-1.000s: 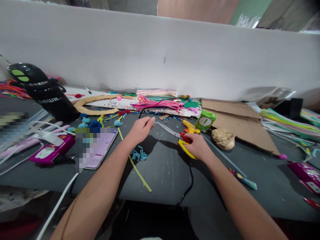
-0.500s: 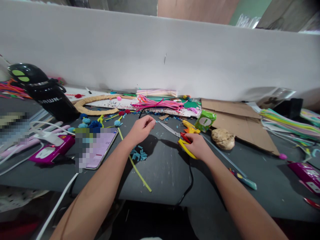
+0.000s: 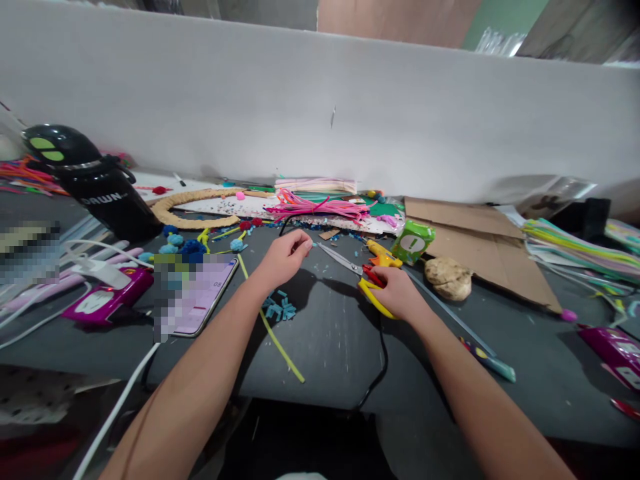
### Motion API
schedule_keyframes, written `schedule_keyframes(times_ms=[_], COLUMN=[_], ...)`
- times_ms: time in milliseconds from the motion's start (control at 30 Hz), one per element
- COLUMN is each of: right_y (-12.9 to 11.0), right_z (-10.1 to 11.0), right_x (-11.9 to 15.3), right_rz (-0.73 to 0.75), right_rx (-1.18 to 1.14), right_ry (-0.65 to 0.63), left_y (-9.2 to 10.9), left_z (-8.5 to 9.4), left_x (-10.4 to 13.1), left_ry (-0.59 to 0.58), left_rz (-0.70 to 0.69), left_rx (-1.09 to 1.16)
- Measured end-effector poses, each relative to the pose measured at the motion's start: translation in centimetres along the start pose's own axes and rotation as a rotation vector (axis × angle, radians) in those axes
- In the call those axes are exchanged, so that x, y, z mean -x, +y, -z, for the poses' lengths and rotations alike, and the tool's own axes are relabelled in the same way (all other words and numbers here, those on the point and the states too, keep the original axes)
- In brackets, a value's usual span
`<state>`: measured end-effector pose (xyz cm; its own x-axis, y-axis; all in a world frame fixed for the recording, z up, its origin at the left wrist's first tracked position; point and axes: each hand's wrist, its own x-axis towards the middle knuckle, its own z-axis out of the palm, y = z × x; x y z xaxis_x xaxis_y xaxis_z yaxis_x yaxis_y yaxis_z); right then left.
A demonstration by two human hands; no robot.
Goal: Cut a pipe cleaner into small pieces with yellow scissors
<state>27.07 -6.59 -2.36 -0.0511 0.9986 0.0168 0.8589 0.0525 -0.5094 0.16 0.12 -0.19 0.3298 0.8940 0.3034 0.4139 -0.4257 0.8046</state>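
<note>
Right hand [image 3: 397, 293] grips yellow-handled scissors [image 3: 357, 273], blades open toward left hand [image 3: 285, 257], which pinches what looks like a teal bit; cut teal pieces [image 3: 279, 309] piled on table [image 3: 340, 347], pink stems [image 3: 315, 208] uncut.

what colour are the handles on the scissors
Yellow and red, gripped by the right hand on the metal-bladed scissors; head view.

A craft workbench: pipe cleaners [image 3: 320, 208], pom-poms [image 3: 191, 247], glue gun [image 3: 383, 255] and cardboard [image 3: 475, 233] crowd the table [image 3: 325, 347].
</note>
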Motion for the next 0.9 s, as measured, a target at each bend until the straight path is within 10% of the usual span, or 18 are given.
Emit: schedule_keyframes(times_ms=[900], right_y=[0.05], right_z=[-0.24], right_x=[0.03], right_rz=[-0.016], right_rx=[0.016], right_ry=[0.057], left_y=[0.48], left_z=[0.04], left_x=[0.02], left_ry=[0.019], left_rz=[0.055], left_rx=[0.017])
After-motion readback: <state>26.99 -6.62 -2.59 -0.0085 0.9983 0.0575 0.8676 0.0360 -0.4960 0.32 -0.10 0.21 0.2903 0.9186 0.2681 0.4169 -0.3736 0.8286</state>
